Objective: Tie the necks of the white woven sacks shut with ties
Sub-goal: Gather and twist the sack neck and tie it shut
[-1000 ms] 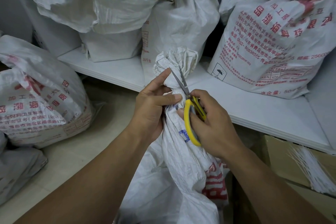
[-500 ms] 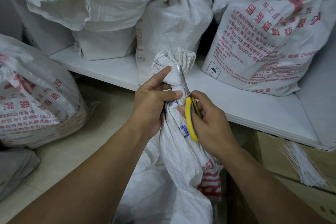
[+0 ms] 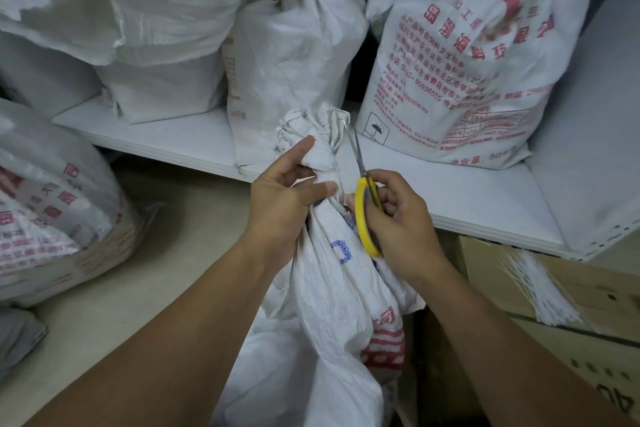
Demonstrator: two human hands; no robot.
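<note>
Sack [image 3: 332, 291]: upright between my forearms, in front of the shelf [image 3: 467, 198], its neck [image 3: 320, 152] bunched tight. Left hand [image 3: 284, 204]: fingers curled round that neck, thumb laid across its front. Right hand [image 3: 401, 222]: fingers wrapped on yellow-handled scissors [image 3: 362, 215], blades together and pointing up, just right of the neck; I cannot tell whether they touch it. Ties [image 3: 540, 284]: white bundle on a cardboard box [image 3: 485, 263] at my right, below the shelf. Other sacks [image 3: 460, 80]: filled, standing on the shelf.

Storeroom/warehouse: filled printed sacks [image 3: 467, 80] on white shelf [image 3: 485, 198] w/ cardboard box [image 3: 595, 350] below
</note>
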